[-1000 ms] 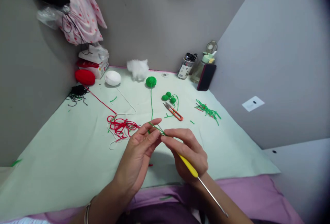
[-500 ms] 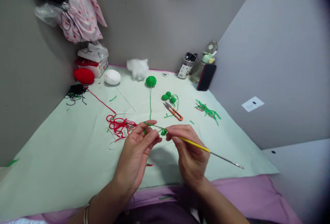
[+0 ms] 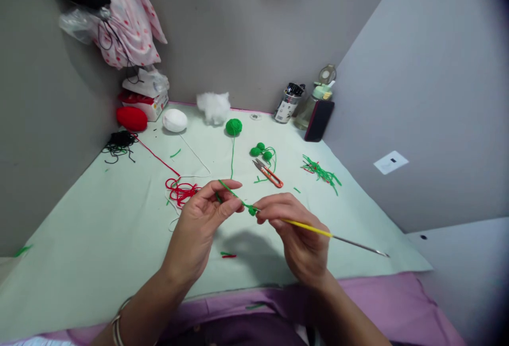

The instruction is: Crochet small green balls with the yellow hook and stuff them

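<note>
My left hand pinches a strand of green yarn that runs back to a small green yarn ball. My right hand grips a yellow-handled crochet hook, its metal end pointing right. The hook's tip meets a tiny green crocheted piece held between the two hands above the pale green table cover.
Orange snips and small green balls lie behind the hands. A red yarn tangle, white ball, red ball, black yarn, white stuffing, green scraps, a cup, bottle and phone ring the table.
The crochet hook swung from pointing down toward me to pointing right. Both hands shifted slightly, and the left hand moved a little left, drawing the yarn taut.
</note>
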`<state>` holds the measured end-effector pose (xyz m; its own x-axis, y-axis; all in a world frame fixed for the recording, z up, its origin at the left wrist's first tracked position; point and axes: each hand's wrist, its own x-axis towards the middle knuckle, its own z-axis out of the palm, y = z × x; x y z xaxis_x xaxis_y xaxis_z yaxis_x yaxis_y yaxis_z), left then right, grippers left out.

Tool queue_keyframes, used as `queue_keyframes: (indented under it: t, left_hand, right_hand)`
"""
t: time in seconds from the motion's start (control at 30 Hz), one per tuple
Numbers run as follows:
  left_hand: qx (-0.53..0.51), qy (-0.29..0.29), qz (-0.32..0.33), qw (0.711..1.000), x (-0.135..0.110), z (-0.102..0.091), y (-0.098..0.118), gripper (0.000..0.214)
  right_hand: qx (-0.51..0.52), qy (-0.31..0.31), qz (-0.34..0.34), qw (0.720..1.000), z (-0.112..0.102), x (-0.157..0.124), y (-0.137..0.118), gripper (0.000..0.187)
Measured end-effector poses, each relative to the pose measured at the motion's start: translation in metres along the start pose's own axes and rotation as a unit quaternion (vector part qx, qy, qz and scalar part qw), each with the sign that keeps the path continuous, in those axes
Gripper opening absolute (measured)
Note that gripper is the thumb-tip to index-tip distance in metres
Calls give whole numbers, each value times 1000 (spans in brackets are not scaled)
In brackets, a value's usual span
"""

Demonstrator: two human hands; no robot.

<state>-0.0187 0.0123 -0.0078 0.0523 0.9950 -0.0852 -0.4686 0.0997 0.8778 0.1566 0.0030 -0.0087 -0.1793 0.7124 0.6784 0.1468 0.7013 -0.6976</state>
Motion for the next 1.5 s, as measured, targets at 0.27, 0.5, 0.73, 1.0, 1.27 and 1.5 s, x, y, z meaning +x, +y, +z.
queue_keyframes:
  t: [0.27,0.5,0.73,1.0,1.27,1.5]
  left_hand:
    - [-19,-11,-8,1000,-2,1,0,20]
    - [-42,-10,-28,999,-6,6,3,25]
    - [-42,-5,-32,999,-7,5,5,27]
    - [-75,-23,-67,995,-9,8,3,40]
    - [-29,-10,-41,999,-7,6,4,36]
    - [-13,2,-23,1000,-6,3,8,26]
  right_hand:
    - [-155,-56,-94,982,-12,-6,3,36]
    - [-314,-93,-190,925,-12,-6,1,37]
    - [-331,-104,-184,920,-12,-7,-6,36]
    - [-163,-29,-108,980,-4,-13,2,40]
    - [-17,20,-24,999,-2,-2,-1,29]
    - [-5,-54,-26,998,-13,-4,-1,29]
